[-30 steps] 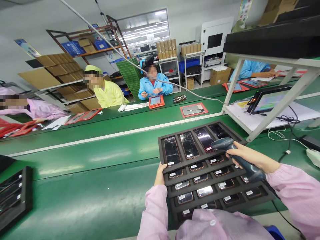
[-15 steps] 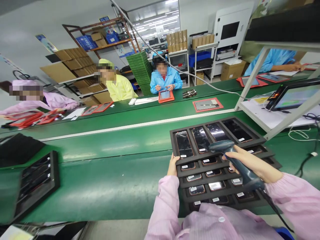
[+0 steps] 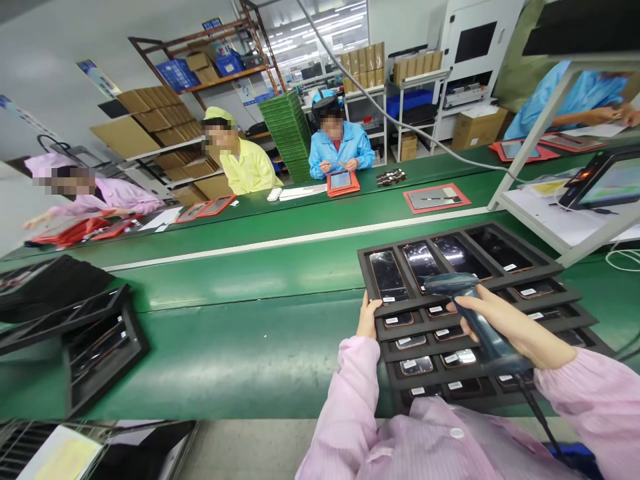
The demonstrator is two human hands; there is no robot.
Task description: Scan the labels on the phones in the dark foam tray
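A staggered stack of black foam trays (image 3: 545, 267) lies on the green conveyor belt (image 3: 240, 333) in front of me, each tray holding several phones (image 3: 387, 275) with white labels. My left hand (image 3: 369, 317) grips the left edge of the stack. In my right hand (image 3: 510, 327) is a grey barcode scanner (image 3: 463, 300), its head over the top tray's near edge and pointing left. The scanner's cable runs down past my pink sleeve.
More black trays (image 3: 95, 340) are stacked at the left of the belt. A white frame with a monitor (image 3: 607, 180) stands at the right. Across the belt sit several workers with red-framed tablets (image 3: 343, 181). Shelves of cardboard line the back wall.
The view has swung left, so the tray stack sits further right in the picture and the left-hand trays have come into view. Both hands keep their hold; the scanner stays over the top tray.
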